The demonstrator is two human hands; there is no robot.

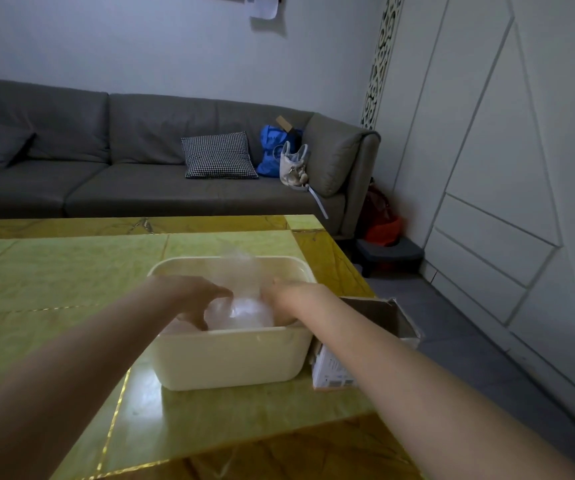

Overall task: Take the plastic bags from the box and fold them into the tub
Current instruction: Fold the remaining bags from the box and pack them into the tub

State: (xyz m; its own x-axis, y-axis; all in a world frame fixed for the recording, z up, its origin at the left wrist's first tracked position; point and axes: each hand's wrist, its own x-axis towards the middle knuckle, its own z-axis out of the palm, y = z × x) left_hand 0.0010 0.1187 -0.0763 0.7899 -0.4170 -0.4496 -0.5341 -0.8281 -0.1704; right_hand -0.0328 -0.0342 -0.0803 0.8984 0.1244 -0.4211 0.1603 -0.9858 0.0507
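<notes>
Both hands down in the tub (pixel 230 358) near the counter's (pixel 54 271) right edge. Left hand (pixel 192 299) & right hand (pixel 289 296) curled on a clear plastic bag (pixel 241 311), pressing it inside. Box (pixel 383 317) just beside the tub, at the counter's right edge, partly hidden by the right arm.

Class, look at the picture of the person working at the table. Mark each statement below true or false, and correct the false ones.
1. Both hands are inside the cream tub. True.
2. The cardboard box stands to the left of the tub. False: it is on the right.
3. Clear plastic bags lie between the left hand and the right hand. True.
4. The tub stands on the sofa. False: it stands on the green table.
</notes>
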